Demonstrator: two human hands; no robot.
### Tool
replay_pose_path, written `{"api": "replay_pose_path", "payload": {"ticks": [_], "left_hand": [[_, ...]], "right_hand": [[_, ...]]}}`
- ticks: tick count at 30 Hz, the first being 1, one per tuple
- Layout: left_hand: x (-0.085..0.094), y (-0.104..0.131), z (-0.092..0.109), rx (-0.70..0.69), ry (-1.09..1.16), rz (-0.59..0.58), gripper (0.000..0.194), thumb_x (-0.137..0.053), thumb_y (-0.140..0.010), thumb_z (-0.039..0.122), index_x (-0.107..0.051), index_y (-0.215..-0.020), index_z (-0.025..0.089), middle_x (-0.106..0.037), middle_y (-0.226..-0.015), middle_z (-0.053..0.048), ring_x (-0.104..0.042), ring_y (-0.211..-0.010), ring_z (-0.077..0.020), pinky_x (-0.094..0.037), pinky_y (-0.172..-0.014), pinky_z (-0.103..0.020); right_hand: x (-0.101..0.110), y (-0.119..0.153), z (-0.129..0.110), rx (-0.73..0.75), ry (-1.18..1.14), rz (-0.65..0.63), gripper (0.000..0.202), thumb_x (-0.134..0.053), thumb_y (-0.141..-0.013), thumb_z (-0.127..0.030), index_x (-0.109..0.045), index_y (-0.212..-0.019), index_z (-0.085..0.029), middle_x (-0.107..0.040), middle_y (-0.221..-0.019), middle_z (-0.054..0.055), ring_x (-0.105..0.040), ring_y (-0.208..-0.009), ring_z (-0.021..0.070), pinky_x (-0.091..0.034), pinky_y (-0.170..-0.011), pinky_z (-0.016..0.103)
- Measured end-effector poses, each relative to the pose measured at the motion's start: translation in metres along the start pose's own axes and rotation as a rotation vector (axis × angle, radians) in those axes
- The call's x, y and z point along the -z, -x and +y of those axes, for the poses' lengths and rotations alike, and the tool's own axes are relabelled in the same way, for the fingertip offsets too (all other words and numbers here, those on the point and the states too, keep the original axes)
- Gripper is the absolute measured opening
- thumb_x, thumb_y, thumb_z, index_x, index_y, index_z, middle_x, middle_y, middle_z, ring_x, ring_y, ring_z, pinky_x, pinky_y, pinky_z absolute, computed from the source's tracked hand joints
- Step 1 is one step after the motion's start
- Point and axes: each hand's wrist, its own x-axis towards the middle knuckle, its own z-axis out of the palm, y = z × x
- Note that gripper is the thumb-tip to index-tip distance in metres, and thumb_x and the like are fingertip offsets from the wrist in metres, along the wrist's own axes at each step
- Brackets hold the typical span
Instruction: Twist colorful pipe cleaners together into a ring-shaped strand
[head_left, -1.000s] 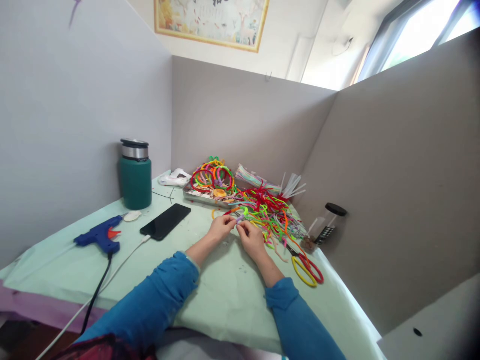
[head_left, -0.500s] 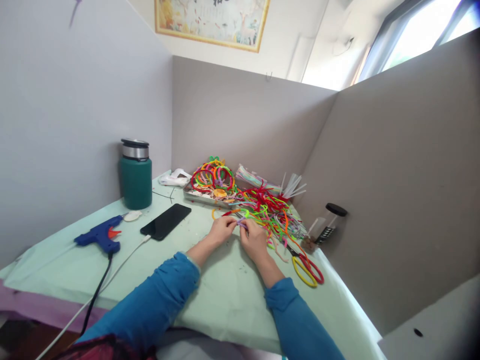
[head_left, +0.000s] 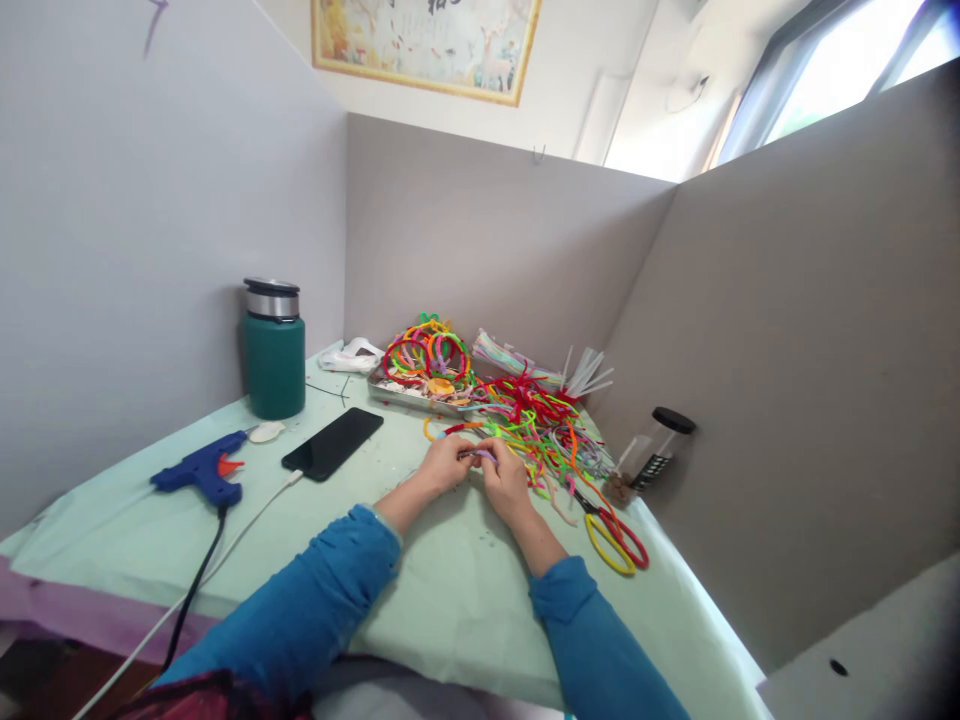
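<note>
Between my two hands is a short purple pipe cleaner (head_left: 484,455), pinched at both ends and partly covered by fingers. My left hand (head_left: 445,466) grips its left end, with the fingers closed. On the other end, my right hand (head_left: 504,478) is closed too, its fingers bent over the piece. Just beyond the hands lies a tangled heap of coloured pipe cleaners (head_left: 529,400), red, green, orange and pink. Scissors (head_left: 619,540) with a yellow and a red handle rest to the right of my right hand, their blades partly under the heap.
A metal tray (head_left: 416,400) with pipe-cleaner rings stands at the back, near white glue sticks (head_left: 589,375). On the left are a green bottle (head_left: 274,365), a phone (head_left: 334,445) on a white cable and a blue glue gun (head_left: 201,470). A clear jar (head_left: 660,445) stands right.
My hands have drawn slightly apart and the purple pipe cleaner shows longer between them. My fingers have shifted their hold. The other things on the table have stayed put.
</note>
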Motion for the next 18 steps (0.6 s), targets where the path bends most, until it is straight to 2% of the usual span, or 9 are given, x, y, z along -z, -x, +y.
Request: {"api": "replay_pose_path", "payload": {"ticks": [5, 11, 18], "left_hand": [[-0.0002, 0.0011, 0.0015, -0.026, -0.072, 0.014, 0.023, -0.055, -0.073, 0.021, -0.073, -0.088, 0.019, -0.068, -0.079, -0.004, -0.057, -0.075, -0.0155, -0.039, -0.067, -0.023], [0.0016, 0.0033, 0.0043, -0.056, -0.055, 0.017, 0.024, -0.049, -0.078, 0.023, -0.073, -0.077, 0.018, -0.065, -0.071, -0.003, -0.055, -0.07, -0.014, -0.037, -0.064, -0.023], [0.0052, 0.0004, 0.0055, 0.125, 0.121, 0.009, 0.027, -0.05, -0.077, 0.03, -0.068, -0.064, 0.014, -0.055, -0.055, 0.001, -0.048, -0.058, -0.0117, -0.033, -0.055, -0.022]], "right_hand": [[0.0001, 0.0001, -0.0007, 0.053, -0.064, 0.036, 0.018, -0.047, -0.074, -0.016, -0.058, -0.088, -0.019, -0.064, -0.077, 0.002, -0.057, -0.068, 0.0161, -0.041, -0.064, 0.026], [-0.0009, 0.0005, -0.0046, 0.081, -0.109, 0.088, 0.016, -0.048, -0.078, -0.019, -0.058, -0.09, -0.019, -0.064, -0.08, 0.004, -0.057, -0.069, 0.0158, -0.043, -0.064, 0.026], [-0.0032, -0.0007, -0.0034, 0.017, -0.092, 0.143, 0.015, -0.052, -0.082, -0.03, -0.059, -0.089, -0.019, -0.064, -0.08, 0.004, -0.058, -0.07, 0.0158, -0.043, -0.064, 0.026]]}}
